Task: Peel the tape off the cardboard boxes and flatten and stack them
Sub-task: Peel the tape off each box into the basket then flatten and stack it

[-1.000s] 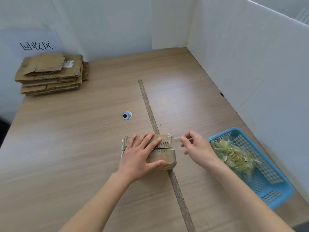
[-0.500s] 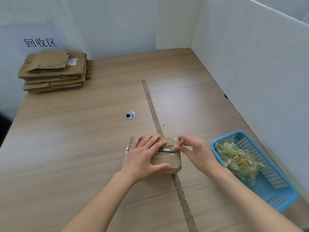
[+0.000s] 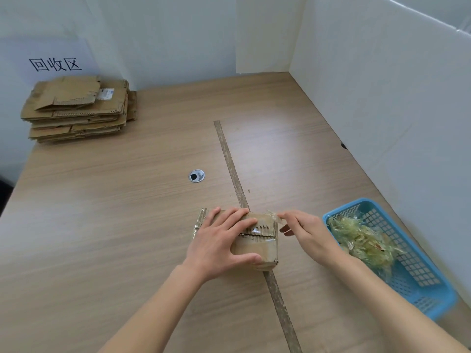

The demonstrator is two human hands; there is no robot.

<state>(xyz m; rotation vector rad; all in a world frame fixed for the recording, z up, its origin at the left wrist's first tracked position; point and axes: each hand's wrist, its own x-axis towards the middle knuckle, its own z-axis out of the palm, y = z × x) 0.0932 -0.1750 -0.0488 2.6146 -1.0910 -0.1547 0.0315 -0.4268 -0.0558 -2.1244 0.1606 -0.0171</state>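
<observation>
**Hands on a taped box**

Far off to the left of the hands, a stack of flattened boxes [image 3: 76, 108] lies on the surface [image 3: 127, 225]. The left hand [image 3: 221, 243] presses flat on a small cardboard box [image 3: 257, 247], fingers spread over its top, thumb on the near side. The right hand [image 3: 305, 231] pinches a strip of tape [image 3: 276, 217] at the box's far right corner. Just right of that hand sits a blue basket [image 3: 418, 273] holding crumpled tape [image 3: 362, 240].

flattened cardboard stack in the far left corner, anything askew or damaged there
Yes. The stack of flattened brown cardboard boxes is uneven: the top sheet sits skewed, its edges are ragged and torn, and one piece juts out on the right side. The layers do not line up.
</observation>
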